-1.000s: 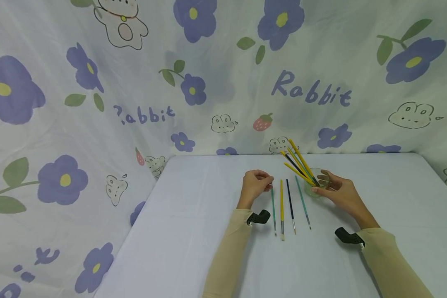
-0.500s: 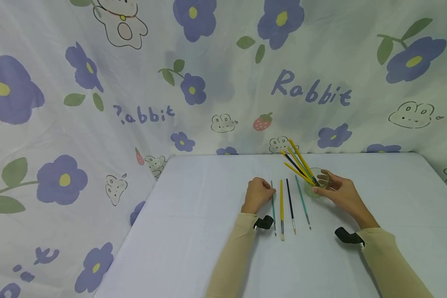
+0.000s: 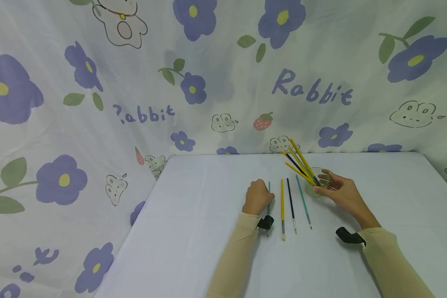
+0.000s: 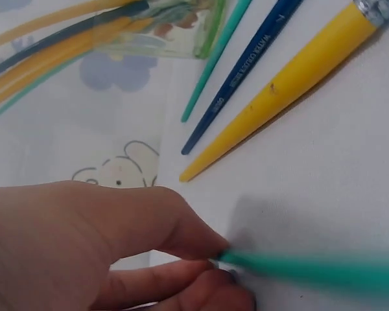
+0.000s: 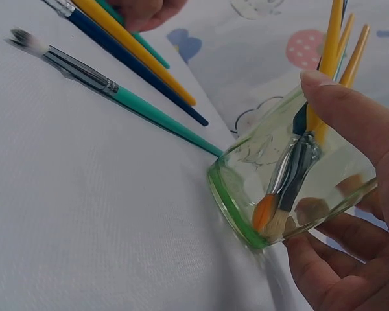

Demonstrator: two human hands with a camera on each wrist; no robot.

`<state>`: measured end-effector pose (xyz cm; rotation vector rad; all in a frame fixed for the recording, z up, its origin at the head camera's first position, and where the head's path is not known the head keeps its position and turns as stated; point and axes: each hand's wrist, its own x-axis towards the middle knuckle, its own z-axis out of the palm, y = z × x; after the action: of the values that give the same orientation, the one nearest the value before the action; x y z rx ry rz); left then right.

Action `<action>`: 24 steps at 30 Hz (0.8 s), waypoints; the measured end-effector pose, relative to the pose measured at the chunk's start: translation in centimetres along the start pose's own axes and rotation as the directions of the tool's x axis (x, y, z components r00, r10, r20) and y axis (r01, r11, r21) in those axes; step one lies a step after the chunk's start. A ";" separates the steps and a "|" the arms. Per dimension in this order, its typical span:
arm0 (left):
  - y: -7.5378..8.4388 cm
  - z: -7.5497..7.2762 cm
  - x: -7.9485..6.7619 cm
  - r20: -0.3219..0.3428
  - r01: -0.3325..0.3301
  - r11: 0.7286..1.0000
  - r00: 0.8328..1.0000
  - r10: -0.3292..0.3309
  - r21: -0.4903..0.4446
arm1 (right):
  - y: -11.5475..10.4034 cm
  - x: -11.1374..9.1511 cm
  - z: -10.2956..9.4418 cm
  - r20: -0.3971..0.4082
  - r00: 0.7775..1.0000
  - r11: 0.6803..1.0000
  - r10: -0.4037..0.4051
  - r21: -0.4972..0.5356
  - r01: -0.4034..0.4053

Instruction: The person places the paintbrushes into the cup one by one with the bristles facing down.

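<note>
My left hand (image 3: 257, 198) pinches a green paintbrush (image 4: 311, 269) between thumb and fingers, at the left end of a row of brushes. To its right lie a yellow paintbrush (image 3: 282, 198), a dark blue paintbrush (image 3: 291, 200) and a second green paintbrush (image 3: 303, 201), side by side and apart. My right hand (image 3: 342, 192) holds a clear greenish glass (image 5: 246, 175) around its side. Several paintbrushes (image 3: 299, 159) with yellow, dark and green handles lean leftward in the glass, bristles down in the right wrist view.
A white cloth covers the table (image 3: 193, 231). Behind and to the left hangs a white curtain (image 3: 216, 82) printed with flowers and rabbits. Black wrist cameras (image 3: 349, 236) sit on both sleeves.
My left hand has come slightly nearer along the leftmost green paintbrush and now pinches it. That brush has shifted a little left. The right hand and glass stay in place.
</note>
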<state>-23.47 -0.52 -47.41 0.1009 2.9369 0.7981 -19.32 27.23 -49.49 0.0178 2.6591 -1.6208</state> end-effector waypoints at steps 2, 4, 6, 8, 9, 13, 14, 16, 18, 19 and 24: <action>0.3 -0.1 0.0 -0.007 0.007 0.997 1.000 -0.006 0.072 | 0.0 0.0 -0.1 0.001 1.000 1.000 -0.002 0.007 0.002; 0.6 -0.3 -0.1 -0.017 0.016 0.991 1.000 -0.014 0.136 | 0.0 0.1 -0.2 0.001 1.000 1.000 -0.004 0.007 0.004; 0.7 -0.4 -0.1 -0.017 0.020 0.986 1.000 -0.017 0.167 | 0.0 0.1 -0.2 -0.003 1.000 1.000 -0.007 0.007 0.007; 0.6 -0.6 -0.2 -0.004 0.017 0.988 1.000 -0.017 0.156 | -0.1 0.1 -0.2 -0.005 1.000 1.000 -0.005 0.007 0.005; 0.5 -0.6 -0.2 0.003 0.017 0.990 1.000 -0.017 0.140 | -0.1 0.0 -0.2 -0.005 1.000 1.000 -0.003 0.008 0.003; -0.6 -1.0 -0.1 0.057 0.017 0.999 0.998 -0.019 0.039 | -0.2 0.0 -0.2 -0.004 1.000 1.000 -0.001 0.003 0.001; -0.9 -1.2 0.0 0.071 0.018 1.000 0.997 -0.018 0.006 | -0.2 0.0 -0.1 -0.004 1.000 1.000 -0.002 0.001 0.002; -1.5 -1.7 0.3 0.108 0.017 0.997 0.994 -0.009 -0.074 | -0.3 0.0 -0.1 -0.007 1.000 1.000 -0.006 -0.006 0.006; -2.0 -2.4 0.5 0.137 0.015 0.983 0.990 0.011 -0.184 | -0.3 0.0 -0.1 -0.008 1.000 1.000 -0.011 -0.010 0.011; -2.2 -2.8 0.6 0.154 0.020 0.968 0.988 0.020 -0.250 | -0.3 0.0 -0.1 -0.008 1.000 1.000 -0.013 -0.012 0.013; -2.9 -4.4 1.0 0.194 0.063 0.837 0.980 0.052 -0.544 | -0.2 0.0 -0.1 -0.004 1.000 1.000 -0.002 -0.009 0.002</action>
<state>-25.05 -5.13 -45.13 0.1179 2.4046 1.4953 -19.31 27.22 -49.28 0.0191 2.6706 -1.6107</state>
